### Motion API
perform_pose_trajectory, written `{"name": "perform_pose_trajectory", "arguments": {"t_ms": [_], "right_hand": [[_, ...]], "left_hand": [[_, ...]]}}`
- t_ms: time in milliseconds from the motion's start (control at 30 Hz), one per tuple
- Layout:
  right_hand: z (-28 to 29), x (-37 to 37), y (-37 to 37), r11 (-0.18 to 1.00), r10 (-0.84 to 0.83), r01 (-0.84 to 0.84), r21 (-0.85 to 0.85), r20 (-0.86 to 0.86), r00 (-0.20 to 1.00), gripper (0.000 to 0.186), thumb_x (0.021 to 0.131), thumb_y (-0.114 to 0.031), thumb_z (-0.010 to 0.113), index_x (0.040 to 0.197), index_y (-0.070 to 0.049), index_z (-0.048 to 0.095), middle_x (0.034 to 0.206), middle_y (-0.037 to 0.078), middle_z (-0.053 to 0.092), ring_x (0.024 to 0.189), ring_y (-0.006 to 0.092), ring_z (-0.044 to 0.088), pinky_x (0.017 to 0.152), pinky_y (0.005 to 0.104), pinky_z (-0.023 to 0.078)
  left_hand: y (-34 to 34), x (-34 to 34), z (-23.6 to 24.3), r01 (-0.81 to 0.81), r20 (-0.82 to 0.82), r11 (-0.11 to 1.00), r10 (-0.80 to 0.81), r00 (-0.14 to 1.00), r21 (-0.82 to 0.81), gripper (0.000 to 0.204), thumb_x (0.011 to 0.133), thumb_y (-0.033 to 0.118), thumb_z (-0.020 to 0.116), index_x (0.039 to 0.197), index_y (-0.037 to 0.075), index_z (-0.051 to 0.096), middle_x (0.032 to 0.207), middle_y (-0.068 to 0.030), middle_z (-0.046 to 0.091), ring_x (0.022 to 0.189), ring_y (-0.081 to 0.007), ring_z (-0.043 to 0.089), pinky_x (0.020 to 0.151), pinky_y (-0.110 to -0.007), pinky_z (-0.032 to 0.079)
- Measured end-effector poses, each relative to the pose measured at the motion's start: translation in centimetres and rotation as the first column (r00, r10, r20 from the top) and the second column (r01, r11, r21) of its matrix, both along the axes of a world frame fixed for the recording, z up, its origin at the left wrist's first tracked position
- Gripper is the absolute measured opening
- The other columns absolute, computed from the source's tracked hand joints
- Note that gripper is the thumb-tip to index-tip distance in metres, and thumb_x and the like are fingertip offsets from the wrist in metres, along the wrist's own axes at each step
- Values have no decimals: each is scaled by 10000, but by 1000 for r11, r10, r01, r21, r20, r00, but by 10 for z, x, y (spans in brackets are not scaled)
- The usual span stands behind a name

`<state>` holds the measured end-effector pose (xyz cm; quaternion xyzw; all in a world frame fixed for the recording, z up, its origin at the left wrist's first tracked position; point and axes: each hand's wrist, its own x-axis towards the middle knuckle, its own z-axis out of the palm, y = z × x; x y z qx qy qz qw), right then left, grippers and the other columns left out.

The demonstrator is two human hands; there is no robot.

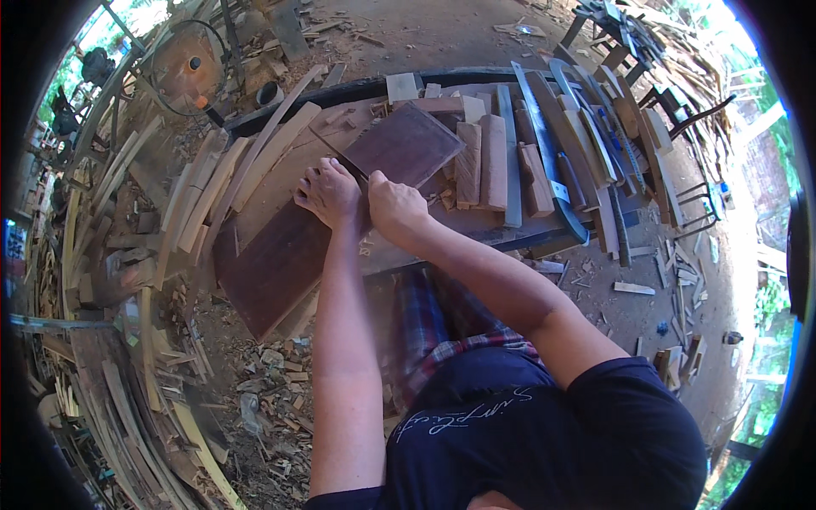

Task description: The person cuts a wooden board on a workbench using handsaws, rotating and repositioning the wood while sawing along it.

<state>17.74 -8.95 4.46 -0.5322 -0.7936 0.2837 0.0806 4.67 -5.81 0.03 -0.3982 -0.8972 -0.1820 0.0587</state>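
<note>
White cursive lettering, one word in a single slanting line, crosses the chest of the dark navy T-shirt toward six o'clock. Near two o'clock, a small pale patch on a long bluish tool shows no legible marking.

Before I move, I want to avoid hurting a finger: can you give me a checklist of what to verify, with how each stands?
1. Left hand placed on the dark board: ok, it lies over it.
2. Left fingers well away from the thin dark strip: not ok, they are close to it.
3. Right hand grip sound: cannot tell, the fist hides whatever it may hold.
4. Near end of the board supported: cannot tell, its underside is hidden.
5. Bench right of the hands uncluttered: not ok, wood blocks lie there.
</note>
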Motion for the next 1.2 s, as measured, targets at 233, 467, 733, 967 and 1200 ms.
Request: {"name": "perform_pose_trajectory", "arguments": {"t_ms": [233, 467, 733, 967, 1200], "right_hand": [[10, 39, -33, 994, 6, 16, -112, 189, 982, 178, 881, -49, 470, 1048, 13, 467, 921, 283, 667, 910, 439, 661, 784, 490, 537], [3, 7, -5, 997, 50, -49, 67, -26, 998, 227, 888, -79, 460, 1095, 7, 422, 890, 294, 656, 889, 463, 645, 779, 514, 510], [4, 18, -13, 998, -7, 10, -69, 49, 999, 207, 903, -79, 451, 1092, 5, 452, 914, 284, 662, 918, 449, 648, 790, 520, 506], [5, 28, -19, 998, 20, -14, -65, 91, 996, 184, 884, -46, 499, 1059, 11, 498, 947, 260, 680, 932, 390, 677, 794, 460, 544], [-5, 1, 3, 1000, 10, -9, -17, 6, 1000, 190, 905, -87, 456, 1066, 11, 429, 876, 284, 661, 858, 464, 651, 766, 533, 510]], "left_hand": [[1, 2, -4, -4, -60, 1000, 5, 998, 17, 316, 997, 334, 386, 1058, 142, 629, 1164, -123, 611, 1163, -333, 518, 999, -541, 319], [1, 1, -2, -12, -25, 1000, 12, 1000, -9, 309, 1002, 301, 375, 1033, 143, 638, 1128, -98, 610, 1122, -293, 510, 997, -496, 315], [2, 1, -5, 6, -30, 1000, -6, 1000, 8, 309, 998, 324, 383, 1049, 128, 617, 1166, -126, 607, 1156, -337, 518, 997, -553, 319], [2, 2, -3, -16, -43, 999, 17, 999, 39, 312, 998, 305, 379, 1022, 135, 639, 1117, -114, 618, 1124, -311, 514, 996, -506, 309], [0, 4, 1, -1, -33, 1000, 0, 999, -24, 313, 999, 302, 379, 1056, 127, 632, 1161, -110, 602, 1135, -311, 509, 1001, -517, 309]]}}
